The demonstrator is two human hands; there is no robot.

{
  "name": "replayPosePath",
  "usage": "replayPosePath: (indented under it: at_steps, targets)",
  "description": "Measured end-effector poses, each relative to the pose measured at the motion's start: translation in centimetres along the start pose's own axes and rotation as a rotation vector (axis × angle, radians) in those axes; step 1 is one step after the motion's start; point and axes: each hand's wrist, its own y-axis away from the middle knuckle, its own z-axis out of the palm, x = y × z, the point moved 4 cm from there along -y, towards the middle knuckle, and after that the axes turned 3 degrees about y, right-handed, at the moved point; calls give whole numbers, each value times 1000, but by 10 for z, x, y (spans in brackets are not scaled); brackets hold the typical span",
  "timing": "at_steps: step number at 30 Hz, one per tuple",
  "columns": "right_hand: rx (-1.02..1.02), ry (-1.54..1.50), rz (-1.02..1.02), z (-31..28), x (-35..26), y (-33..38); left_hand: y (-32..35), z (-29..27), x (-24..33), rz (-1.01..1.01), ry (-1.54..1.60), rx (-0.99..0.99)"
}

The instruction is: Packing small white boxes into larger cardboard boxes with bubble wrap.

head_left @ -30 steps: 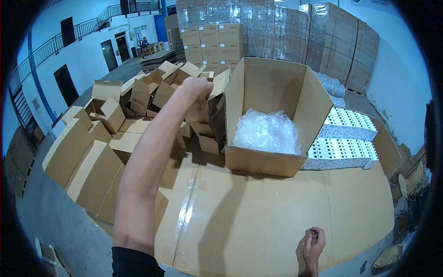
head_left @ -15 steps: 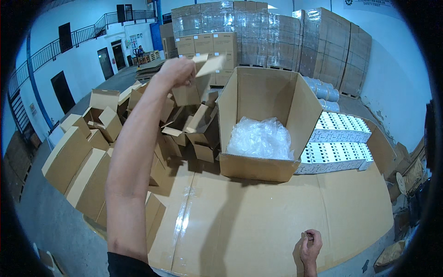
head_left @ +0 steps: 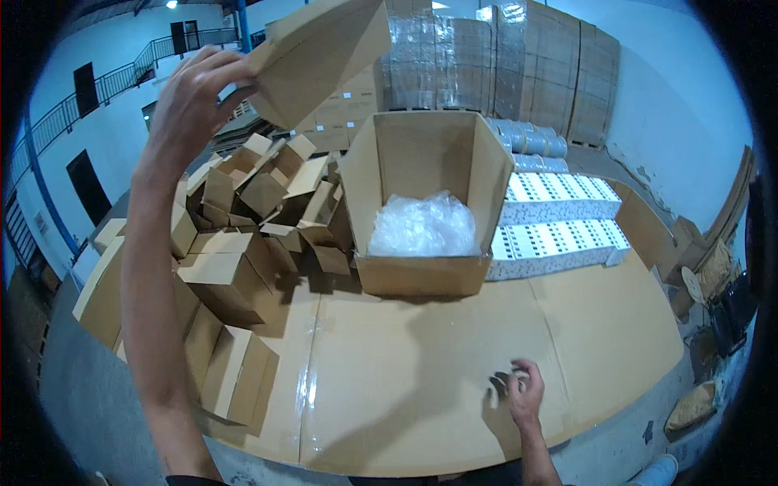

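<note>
Raised high at the upper left, my left hand (head_left: 198, 101) grips the edge of a brown cardboard box (head_left: 324, 57). The box is held up in the air above a heap of small open cartons (head_left: 259, 182). My right hand (head_left: 525, 393) hovers low over the cardboard-covered tabletop (head_left: 405, 364), its fingers curved and parted from the thumb, with nothing seen in them. Beyond it stands a large open carton (head_left: 421, 275) with a clump of clear bubble wrap (head_left: 425, 227) inside.
Right of the large carton lie two rows of small white boxes (head_left: 559, 227) with dark marks. Several small cartons (head_left: 239, 377) crowd the table's left side. Behind are wrapped pallet stacks (head_left: 559, 73) and grey-blue rolls (head_left: 531, 142). A brown sack (head_left: 691, 407) lies at the right.
My left hand has come nearer and higher, bringing up a box that now looks larger. My right hand has shifted slightly left and farther forward, its fingers loosening. The view has turned rightward.
</note>
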Motion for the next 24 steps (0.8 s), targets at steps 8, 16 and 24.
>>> replayPosePath:
  at_steps: [8, 16, 24]
  targets:
    - [-370, -691, 123, 56, -62, -33, 115, -40, 102, -53, 267, 14]
    - [-673, -1024, 394, 65, -76, -9, 216, 22, 221, 29, 718, -38]
    - [-786, -649, 483, 65, -48, 46, 257, 101, 283, -139, 831, -105]
